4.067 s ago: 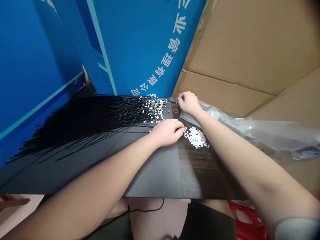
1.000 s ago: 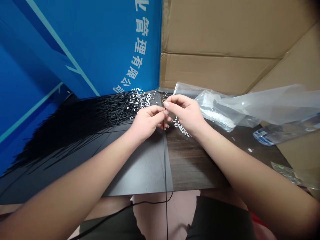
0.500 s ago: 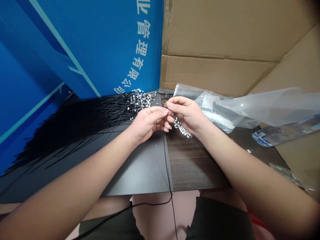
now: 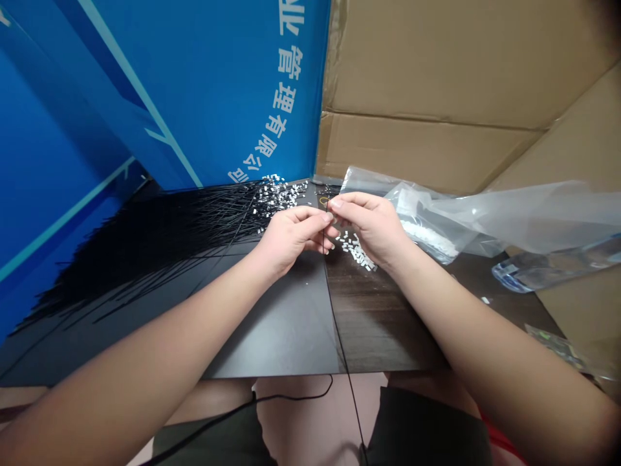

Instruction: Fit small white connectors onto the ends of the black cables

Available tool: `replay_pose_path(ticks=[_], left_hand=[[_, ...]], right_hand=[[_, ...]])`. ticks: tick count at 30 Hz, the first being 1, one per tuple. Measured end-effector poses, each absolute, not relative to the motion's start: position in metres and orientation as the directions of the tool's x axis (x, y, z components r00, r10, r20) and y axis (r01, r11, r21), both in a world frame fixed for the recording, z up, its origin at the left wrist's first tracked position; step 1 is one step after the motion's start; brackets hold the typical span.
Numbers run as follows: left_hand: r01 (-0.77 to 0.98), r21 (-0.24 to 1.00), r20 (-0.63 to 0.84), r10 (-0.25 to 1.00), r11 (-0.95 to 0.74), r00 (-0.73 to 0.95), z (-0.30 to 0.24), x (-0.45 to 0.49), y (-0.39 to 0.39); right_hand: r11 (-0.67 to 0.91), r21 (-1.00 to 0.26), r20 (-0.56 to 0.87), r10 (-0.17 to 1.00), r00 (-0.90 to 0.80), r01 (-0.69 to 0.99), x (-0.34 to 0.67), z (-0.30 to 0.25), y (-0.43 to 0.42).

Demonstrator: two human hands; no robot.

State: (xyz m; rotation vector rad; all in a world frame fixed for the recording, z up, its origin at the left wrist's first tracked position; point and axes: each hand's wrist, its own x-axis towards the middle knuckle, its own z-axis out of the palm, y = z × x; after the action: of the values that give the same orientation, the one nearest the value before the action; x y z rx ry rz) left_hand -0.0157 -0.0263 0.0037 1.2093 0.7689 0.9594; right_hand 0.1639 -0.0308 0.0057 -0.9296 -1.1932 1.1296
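My left hand (image 4: 291, 239) and my right hand (image 4: 371, 228) meet above a dark board (image 4: 383, 323), their fingertips pinched together. A thin black strand (image 4: 345, 356) rises to those fingertips and hangs past the board's front edge, slanting down to the right. Any small piece held in the fingers is hidden. Just below my right hand lies a small heap of white pieces (image 4: 356, 252). Left of my left hand, more white pieces (image 4: 281, 197) are scattered over the ends of a wide fan of black strands (image 4: 145, 265).
A crumpled transparent plastic bag (image 4: 427, 226) with white contents lies to the right, beside a clear plastic bottle (image 4: 548, 272). A blue printed board (image 4: 194, 97) and brown cardboard (image 4: 436, 65) stand behind. A thin black cable (image 4: 242, 401) runs below the front edge.
The hanging strand has swung, now slanting down to the right. Both hands and the view have shifted slightly right, with the fingertips still pinched together.
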Motion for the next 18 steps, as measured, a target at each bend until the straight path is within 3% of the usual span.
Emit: replay_pose_path(ticks=[8, 18], left_hand=[[-0.145, 0.989, 0.019, 0.928, 0.038, 0.372, 0.0059, -0.0131, -0.0276], [-0.121, 0.993, 0.030, 0.927, 0.017, 0.373, 0.0056, -0.0125, -0.0285]], right_hand=[[0.247, -0.968, 0.245, 0.968, 0.054, -0.037, 0.1619, 0.0105, -0.0343], [0.204, -0.973, 0.205, 0.979, 0.005, -0.109, 0.1604, 0.0077, -0.0338]])
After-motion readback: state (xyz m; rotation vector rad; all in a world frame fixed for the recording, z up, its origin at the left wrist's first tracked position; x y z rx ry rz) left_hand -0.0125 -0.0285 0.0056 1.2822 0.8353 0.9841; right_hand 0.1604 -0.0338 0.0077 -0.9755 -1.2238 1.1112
